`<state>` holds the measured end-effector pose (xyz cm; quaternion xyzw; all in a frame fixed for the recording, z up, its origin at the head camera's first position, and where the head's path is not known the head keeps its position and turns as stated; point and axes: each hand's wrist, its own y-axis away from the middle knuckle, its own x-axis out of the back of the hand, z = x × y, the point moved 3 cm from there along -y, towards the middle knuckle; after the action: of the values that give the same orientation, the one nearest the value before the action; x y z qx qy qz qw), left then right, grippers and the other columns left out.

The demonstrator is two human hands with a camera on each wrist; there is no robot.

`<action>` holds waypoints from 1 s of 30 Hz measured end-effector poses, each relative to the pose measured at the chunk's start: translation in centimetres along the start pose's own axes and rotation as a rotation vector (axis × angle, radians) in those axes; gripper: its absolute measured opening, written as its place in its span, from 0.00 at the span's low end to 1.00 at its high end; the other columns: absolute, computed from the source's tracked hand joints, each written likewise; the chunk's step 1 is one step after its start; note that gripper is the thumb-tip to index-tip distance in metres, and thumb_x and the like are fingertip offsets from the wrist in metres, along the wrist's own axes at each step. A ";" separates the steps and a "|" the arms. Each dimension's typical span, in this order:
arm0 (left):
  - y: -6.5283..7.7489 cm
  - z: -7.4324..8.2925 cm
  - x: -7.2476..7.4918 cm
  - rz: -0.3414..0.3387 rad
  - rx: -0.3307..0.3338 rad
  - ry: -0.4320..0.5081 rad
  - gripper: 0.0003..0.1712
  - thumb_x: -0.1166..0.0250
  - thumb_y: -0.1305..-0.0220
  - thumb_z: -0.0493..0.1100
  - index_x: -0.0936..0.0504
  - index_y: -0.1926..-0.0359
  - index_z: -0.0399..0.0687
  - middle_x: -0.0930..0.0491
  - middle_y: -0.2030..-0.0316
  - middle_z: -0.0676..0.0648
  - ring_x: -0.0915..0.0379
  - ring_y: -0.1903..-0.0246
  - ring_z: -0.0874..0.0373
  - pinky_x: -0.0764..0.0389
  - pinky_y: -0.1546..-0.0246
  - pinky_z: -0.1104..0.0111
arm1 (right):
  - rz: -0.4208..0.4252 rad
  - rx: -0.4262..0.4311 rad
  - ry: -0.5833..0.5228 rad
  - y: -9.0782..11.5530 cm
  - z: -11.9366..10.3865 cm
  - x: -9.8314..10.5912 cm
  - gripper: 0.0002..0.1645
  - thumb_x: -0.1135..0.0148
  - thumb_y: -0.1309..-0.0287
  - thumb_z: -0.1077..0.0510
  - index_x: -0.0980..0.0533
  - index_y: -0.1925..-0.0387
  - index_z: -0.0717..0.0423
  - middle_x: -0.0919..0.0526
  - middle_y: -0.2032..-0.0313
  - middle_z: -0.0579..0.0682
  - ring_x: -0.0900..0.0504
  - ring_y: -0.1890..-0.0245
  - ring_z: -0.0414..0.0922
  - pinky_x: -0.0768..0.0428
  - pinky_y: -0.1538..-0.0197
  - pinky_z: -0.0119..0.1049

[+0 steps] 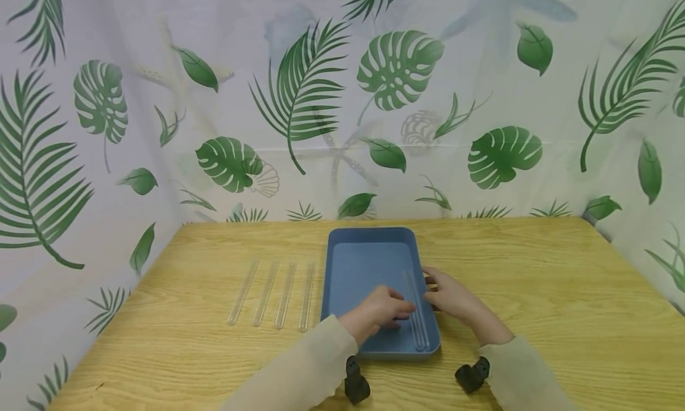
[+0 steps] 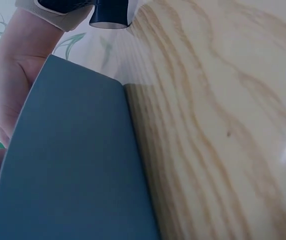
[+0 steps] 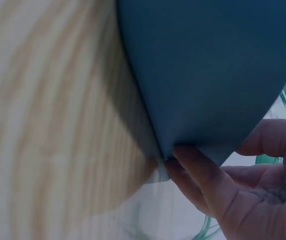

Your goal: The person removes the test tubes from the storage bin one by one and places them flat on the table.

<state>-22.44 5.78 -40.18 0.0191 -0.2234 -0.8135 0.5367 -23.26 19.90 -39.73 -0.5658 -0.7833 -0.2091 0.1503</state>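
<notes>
A blue tray (image 1: 369,262) stands on the wooden table. Inside it, along its right wall, clear glass test tubes (image 1: 420,333) lie side by side. My left hand (image 1: 381,310) reaches into the tray with bent fingers, the fingertips right at these tubes; I cannot tell whether they pinch one. In the left wrist view the tray's outer wall (image 2: 78,150) hides most of that hand. My right hand (image 1: 455,295) holds the tray's right side. Its fingers (image 3: 203,175) press the outer wall near the corner, while another digit passes behind the rim.
Several more clear test tubes (image 1: 307,298) lie in a slanted row on the table left of the tray. A black wrist camera (image 1: 355,384) sits at my left cuff and another (image 1: 472,376) at my right. A leaf-print curtain (image 1: 342,102) hangs behind the table.
</notes>
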 end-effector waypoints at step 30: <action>-1.3 0.2 -1.5 0.039 -0.048 -0.188 0.08 0.38 0.45 0.34 0.30 0.76 0.38 0.27 0.77 0.46 0.26 0.75 0.56 0.23 0.75 0.65 | -0.016 -0.011 0.000 0.3 -0.3 0.1 0.36 0.56 0.47 0.71 0.54 0.37 0.70 0.41 0.45 0.74 0.36 0.48 0.64 0.27 0.56 0.48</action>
<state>-23.03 7.58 -40.79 -0.0745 -0.2535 -0.8061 0.5296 -23.00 19.88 -39.38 -0.5602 -0.7868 -0.2143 0.1455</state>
